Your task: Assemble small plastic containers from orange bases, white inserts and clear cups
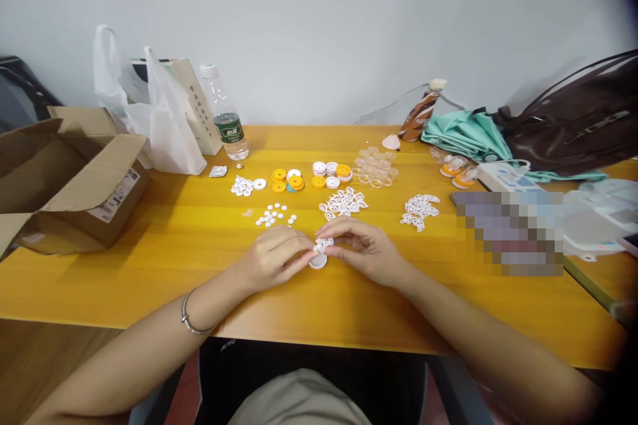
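Note:
My left hand [276,255] and my right hand [367,252] meet near the front of the table, fingertips pinched from both sides on a small white openwork plastic piece [323,245]. Right under it is a shallow round white cap [318,263]; whether the piece touches the cap I cannot tell. Just beyond my fingers lies a heap of white openwork pieces [343,202]. Small white discs [272,214] are scattered past my left hand, and another pile of white cut-out pieces [421,209] lies to the right.
Orange and white round caps [295,182], clear plastic cups [376,166] and small white parts [242,186] stand farther back. An open cardboard box [114,179], a white bag [169,126] and a water bottle [229,123] are left; a brown bottle [423,109] and green cloth [463,136] right.

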A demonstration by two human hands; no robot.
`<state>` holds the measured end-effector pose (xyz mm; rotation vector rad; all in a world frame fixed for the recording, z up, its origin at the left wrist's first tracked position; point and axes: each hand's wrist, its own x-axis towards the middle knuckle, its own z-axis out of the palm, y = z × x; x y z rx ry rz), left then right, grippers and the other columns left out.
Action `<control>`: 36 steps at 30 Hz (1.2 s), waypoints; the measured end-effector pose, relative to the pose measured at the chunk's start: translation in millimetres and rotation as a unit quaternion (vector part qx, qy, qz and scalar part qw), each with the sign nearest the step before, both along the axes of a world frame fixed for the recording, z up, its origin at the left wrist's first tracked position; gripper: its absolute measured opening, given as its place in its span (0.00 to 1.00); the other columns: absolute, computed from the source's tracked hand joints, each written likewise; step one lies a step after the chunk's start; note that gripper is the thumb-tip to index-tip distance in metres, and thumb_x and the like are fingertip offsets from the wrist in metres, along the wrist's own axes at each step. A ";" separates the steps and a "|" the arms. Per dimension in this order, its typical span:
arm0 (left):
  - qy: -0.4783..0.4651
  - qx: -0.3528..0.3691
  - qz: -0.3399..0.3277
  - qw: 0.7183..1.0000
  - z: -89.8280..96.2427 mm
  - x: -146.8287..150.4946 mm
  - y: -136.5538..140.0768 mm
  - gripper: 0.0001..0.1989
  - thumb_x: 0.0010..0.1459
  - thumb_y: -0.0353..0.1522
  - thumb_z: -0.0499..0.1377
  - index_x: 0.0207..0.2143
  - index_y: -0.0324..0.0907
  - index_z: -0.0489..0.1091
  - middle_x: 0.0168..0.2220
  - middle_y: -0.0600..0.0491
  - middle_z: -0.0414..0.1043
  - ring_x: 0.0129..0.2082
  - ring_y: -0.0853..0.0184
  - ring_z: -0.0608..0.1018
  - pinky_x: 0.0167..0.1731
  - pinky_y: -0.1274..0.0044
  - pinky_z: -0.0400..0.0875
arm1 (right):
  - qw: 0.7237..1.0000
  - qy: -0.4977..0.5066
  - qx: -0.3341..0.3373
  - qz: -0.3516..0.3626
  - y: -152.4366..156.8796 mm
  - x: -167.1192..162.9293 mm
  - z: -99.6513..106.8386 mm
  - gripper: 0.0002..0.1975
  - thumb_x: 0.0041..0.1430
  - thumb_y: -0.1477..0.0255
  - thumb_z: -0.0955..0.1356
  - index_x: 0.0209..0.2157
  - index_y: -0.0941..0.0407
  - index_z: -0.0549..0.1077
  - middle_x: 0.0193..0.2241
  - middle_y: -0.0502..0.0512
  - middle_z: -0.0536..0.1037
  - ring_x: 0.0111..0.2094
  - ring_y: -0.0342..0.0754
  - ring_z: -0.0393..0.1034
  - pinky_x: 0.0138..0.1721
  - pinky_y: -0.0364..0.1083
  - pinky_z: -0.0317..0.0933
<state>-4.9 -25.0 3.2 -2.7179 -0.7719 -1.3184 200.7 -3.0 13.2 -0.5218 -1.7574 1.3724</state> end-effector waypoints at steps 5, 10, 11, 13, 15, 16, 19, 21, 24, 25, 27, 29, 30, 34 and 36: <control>0.010 -0.003 0.003 1.000 1.5 0.0 -0.5 0.09 0.53 0.24 0.59 0.39 0.38 0.67 0.31 0.50 0.75 0.30 0.70 0.75 0.31 0.77 0.71 | 0.997 -0.002 -0.069 0.021 1.7 0.9 -2.5 0.08 0.51 0.73 0.71 0.35 0.53 0.75 0.36 0.52 0.75 0.40 0.43 0.70 0.44 0.46 0.64; 0.017 0.003 0.004 1.000 1.3 -0.2 0.0 0.09 0.53 0.24 0.59 0.39 0.38 0.67 0.31 0.50 0.75 0.31 0.70 0.75 0.32 0.77 0.71 | 0.997 -0.020 -0.069 0.028 3.0 2.2 -4.3 0.08 0.50 0.72 0.71 0.35 0.54 0.76 0.37 0.53 0.75 0.40 0.44 0.70 0.45 0.47 0.64; 0.018 0.002 0.005 1.000 1.2 -0.3 0.1 0.09 0.53 0.24 0.59 0.39 0.38 0.67 0.31 0.50 0.75 0.31 0.70 0.75 0.32 0.77 0.71 | 0.997 -0.021 -0.068 0.025 3.0 2.2 -4.3 0.08 0.50 0.72 0.71 0.35 0.54 0.76 0.37 0.53 0.75 0.40 0.44 0.70 0.45 0.46 0.65; 0.020 0.000 0.006 1.000 1.2 -0.1 0.2 0.09 0.54 0.25 0.58 0.39 0.38 0.67 0.31 0.50 0.75 0.30 0.70 0.75 0.31 0.77 0.70 | 0.997 -0.018 -0.072 0.017 2.7 1.9 -3.8 0.08 0.50 0.72 0.71 0.35 0.54 0.76 0.36 0.53 0.75 0.39 0.44 0.70 0.44 0.46 0.65; 0.020 0.001 0.004 1.000 1.4 0.2 0.1 0.09 0.54 0.25 0.59 0.39 0.38 0.68 0.30 0.50 0.75 0.30 0.69 0.75 0.31 0.77 0.70 | 0.997 -0.014 -0.077 0.017 2.4 1.4 -2.9 0.08 0.49 0.72 0.71 0.34 0.54 0.76 0.35 0.53 0.75 0.38 0.43 0.71 0.43 0.45 0.65; 0.019 0.001 0.002 1.000 1.5 0.4 0.0 0.08 0.54 0.25 0.58 0.38 0.38 0.68 0.30 0.50 0.75 0.30 0.69 0.75 0.31 0.77 0.70 | 0.997 -0.012 -0.080 0.018 2.3 1.3 -2.4 0.08 0.49 0.72 0.71 0.34 0.54 0.76 0.35 0.52 0.75 0.38 0.43 0.71 0.43 0.45 0.65; 0.018 -0.005 0.001 1.000 2.1 0.7 -0.2 0.08 0.55 0.25 0.58 0.39 0.39 0.68 0.31 0.50 0.75 0.30 0.70 0.75 0.31 0.77 0.70 | 0.996 -0.010 -0.087 0.024 2.7 1.1 -1.3 0.08 0.49 0.73 0.71 0.34 0.54 0.76 0.35 0.52 0.75 0.38 0.42 0.71 0.43 0.45 0.65; 0.018 -0.012 0.003 1.000 2.3 0.5 -0.1 0.08 0.55 0.25 0.58 0.39 0.39 0.68 0.31 0.50 0.74 0.30 0.70 0.75 0.31 0.77 0.70 | 0.995 -0.011 -0.093 0.023 3.3 1.2 -1.5 0.08 0.48 0.73 0.72 0.34 0.55 0.75 0.35 0.52 0.75 0.38 0.43 0.71 0.43 0.45 0.65; 0.021 -0.028 0.001 0.999 2.5 0.6 0.0 0.07 0.54 0.25 0.58 0.38 0.38 0.68 0.31 0.50 0.74 0.30 0.69 0.75 0.32 0.77 0.70 | 0.994 -0.008 -0.106 0.018 3.9 1.0 -3.0 0.09 0.48 0.72 0.72 0.34 0.55 0.75 0.34 0.51 0.75 0.37 0.42 0.71 0.43 0.45 0.66; 0.023 -0.037 0.001 0.999 2.5 1.0 -0.1 0.07 0.54 0.26 0.58 0.38 0.38 0.68 0.30 0.49 0.74 0.30 0.69 0.74 0.32 0.77 0.70 | 0.994 -0.006 -0.111 0.013 3.9 0.7 -3.6 0.09 0.48 0.72 0.72 0.35 0.55 0.75 0.34 0.51 0.75 0.37 0.42 0.71 0.43 0.45 0.66; 0.022 -0.061 0.006 0.998 2.2 2.4 -0.6 0.06 0.55 0.26 0.58 0.36 0.37 0.67 0.30 0.49 0.73 0.30 0.69 0.74 0.31 0.78 0.69 | 0.993 -0.004 -0.120 -0.001 3.9 -0.2 -4.5 0.11 0.48 0.73 0.72 0.36 0.54 0.74 0.34 0.50 0.75 0.36 0.41 0.71 0.43 0.44 0.66; 0.009 -0.086 0.012 0.996 1.7 4.2 -1.2 0.04 0.55 0.27 0.58 0.35 0.37 0.67 0.29 0.50 0.73 0.29 0.70 0.74 0.31 0.78 0.69 | 0.992 0.003 -0.123 -0.023 4.0 -1.3 -5.0 0.12 0.47 0.73 0.72 0.36 0.54 0.73 0.34 0.50 0.75 0.35 0.40 0.71 0.42 0.43 0.67; -0.001 -0.098 0.013 0.995 1.2 4.9 -1.4 0.04 0.55 0.28 0.58 0.35 0.37 0.67 0.29 0.50 0.72 0.29 0.70 0.74 0.31 0.79 0.69 | 0.992 0.008 -0.122 -0.035 4.2 -1.8 -5.1 0.13 0.46 0.73 0.73 0.36 0.54 0.72 0.33 0.50 0.74 0.35 0.40 0.71 0.42 0.43 0.67; -0.025 -0.163 0.026 0.986 -0.2 6.2 -0.2 0.07 0.55 0.32 0.58 0.35 0.38 0.68 0.30 0.50 0.73 0.30 0.70 0.75 0.32 0.79 0.70 | 0.993 0.013 -0.099 -0.069 6.0 -3.0 -6.5 0.17 0.45 0.72 0.73 0.39 0.53 0.69 0.34 0.50 0.73 0.36 0.41 0.71 0.44 0.45 0.67; -0.039 -0.195 0.047 0.979 -0.1 6.5 1.4 0.07 0.55 0.33 0.58 0.35 0.38 0.69 0.30 0.51 0.73 0.30 0.70 0.75 0.32 0.78 0.70 | 0.995 -0.002 -0.077 -0.069 6.7 -3.1 -7.9 0.18 0.47 0.71 0.72 0.41 0.52 0.67 0.34 0.51 0.73 0.37 0.42 0.71 0.45 0.47 0.67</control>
